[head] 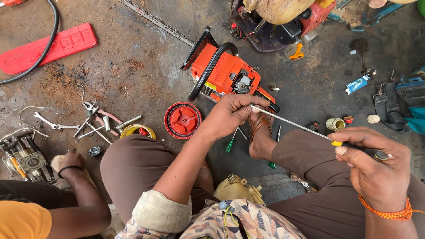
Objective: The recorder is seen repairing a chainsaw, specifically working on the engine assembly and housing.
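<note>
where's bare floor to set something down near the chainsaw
Bare floor lies left of the orange chainsaw, between the red bar cover, the loose chain and the red round cover. Crowded: the wrenches and pliers at left, and small parts around the tape roll at right.

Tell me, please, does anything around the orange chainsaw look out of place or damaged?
The orange chainsaw has no bar or chain; a loose chain lies stretched on the floor, and the red round cover sits off beside it. Rusty dust stains the floor.
</note>
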